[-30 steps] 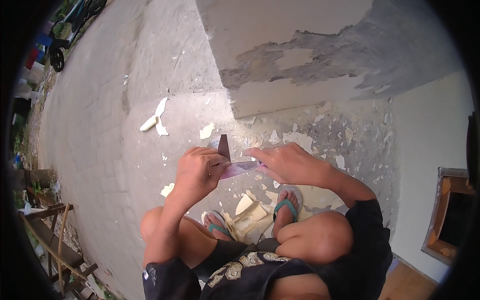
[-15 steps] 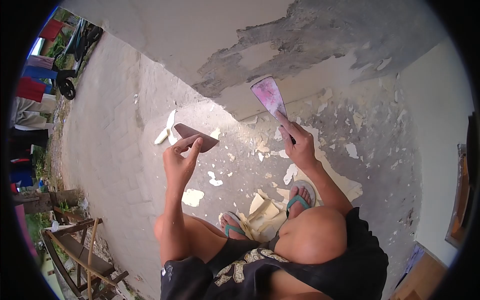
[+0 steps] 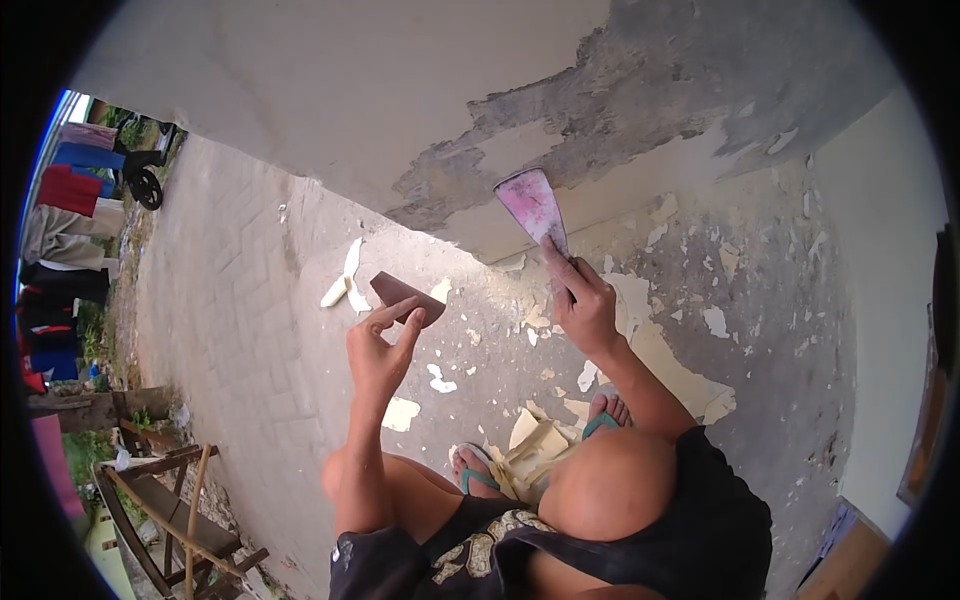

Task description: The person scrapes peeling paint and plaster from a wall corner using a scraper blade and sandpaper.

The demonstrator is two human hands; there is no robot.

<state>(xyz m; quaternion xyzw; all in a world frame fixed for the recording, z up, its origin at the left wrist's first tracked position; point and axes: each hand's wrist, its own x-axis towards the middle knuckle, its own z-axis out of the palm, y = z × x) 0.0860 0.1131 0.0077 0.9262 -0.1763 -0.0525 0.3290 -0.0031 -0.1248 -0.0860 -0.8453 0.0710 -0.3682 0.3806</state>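
Note:
My left hand (image 3: 380,345) pinches a bent piece of brown sandpaper (image 3: 408,297) between thumb and fingers, held up over the ground. The fingers of my right hand (image 3: 588,312) wrap round the handle of a putty knife (image 3: 533,203), its broad blade smeared with pink and white. That blade points up toward the wall (image 3: 330,90); whether it touches cannot be made out. Behind the blade, a rough grey patch (image 3: 620,110) shows where the wall's pale coat is off, with a jagged edge.
Paint flakes (image 3: 402,413) litter the concrete floor (image 3: 760,360), and larger peeled pieces (image 3: 535,448) lie between my sandaled feet. A curled strip (image 3: 347,280) rests left of my left hand. Farther left are a wooden frame (image 3: 180,510), hanging laundry (image 3: 70,190) and a wheel (image 3: 145,188).
The view has shifted slightly, and both hands appear a little lower in it. The sandpaper is turned somewhat differently in my left hand. Both hands keep their hold.

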